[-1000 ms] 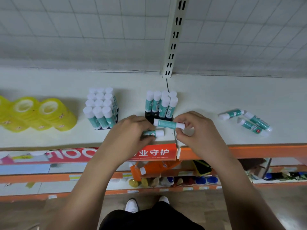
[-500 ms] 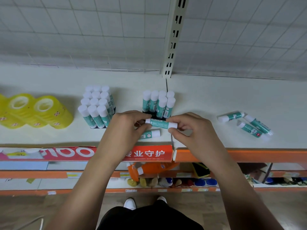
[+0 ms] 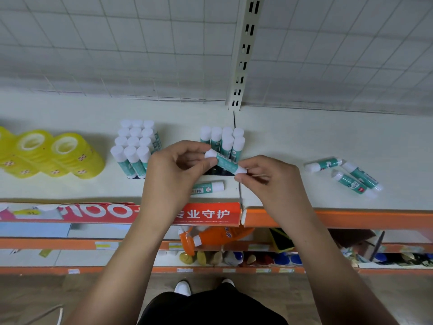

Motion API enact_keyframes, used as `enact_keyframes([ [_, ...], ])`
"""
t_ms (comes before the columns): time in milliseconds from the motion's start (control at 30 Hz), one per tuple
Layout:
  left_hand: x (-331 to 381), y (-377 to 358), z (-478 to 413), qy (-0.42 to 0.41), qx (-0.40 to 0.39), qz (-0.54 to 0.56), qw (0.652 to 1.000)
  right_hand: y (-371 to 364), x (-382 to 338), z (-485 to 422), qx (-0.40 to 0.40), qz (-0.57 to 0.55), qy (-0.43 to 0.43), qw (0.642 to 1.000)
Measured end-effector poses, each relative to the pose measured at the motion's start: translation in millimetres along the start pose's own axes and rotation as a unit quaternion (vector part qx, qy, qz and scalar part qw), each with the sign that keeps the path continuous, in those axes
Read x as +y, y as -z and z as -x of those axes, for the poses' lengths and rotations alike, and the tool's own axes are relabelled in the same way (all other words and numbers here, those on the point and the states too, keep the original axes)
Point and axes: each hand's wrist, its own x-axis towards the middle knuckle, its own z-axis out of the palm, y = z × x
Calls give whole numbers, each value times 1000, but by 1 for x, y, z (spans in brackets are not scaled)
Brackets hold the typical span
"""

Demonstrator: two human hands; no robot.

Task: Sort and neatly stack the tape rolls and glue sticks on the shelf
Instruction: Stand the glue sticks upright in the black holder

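Compared with 0.5 s ago, the held glue stick (image 3: 225, 162) has been lifted slightly toward the back of the shelf (image 3: 304, 137) and tilted out of level. Its long axis is now set diagonally, the left end raised toward the upright cluster (image 3: 222, 140) and the right end lower (both ends are white, so cap and base cannot be told apart). It is pinched at its left end by the left hand (image 3: 174, 174) and at its right end by the right hand (image 3: 271, 184), above the shelf's front part. 1 loose stick (image 3: 208, 187) is seen lying flat just in front of it.
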Motion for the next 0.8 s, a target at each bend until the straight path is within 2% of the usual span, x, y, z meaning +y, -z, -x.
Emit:
enact_keyframes([
  [100, 1, 1, 0, -53, 22, -48, 997, -7, -4, -2, 14, 26, 39, 999],
  [233, 3, 6, -10, -142, 27, -127, 981, -3, -13, -15, 71, 92, 105, 988],
  [333, 4, 7, -18, -174, 20, -172, 969, 2, -18, -28, 85, 125, 123, 981],
  [467, 4, 8, -19, -162, 16, -158, 974, 1, -21, -34, 74, 167, 138, 974],
  [667, 9, 11, -16, -102, 24, -48, 993, -3, -15, -23, 24, 155, 135, 978],
  [800, 2, 9, -17, -60, -23, -61, 996, -3, -7, -18, 17, 153, 103, 983],
])
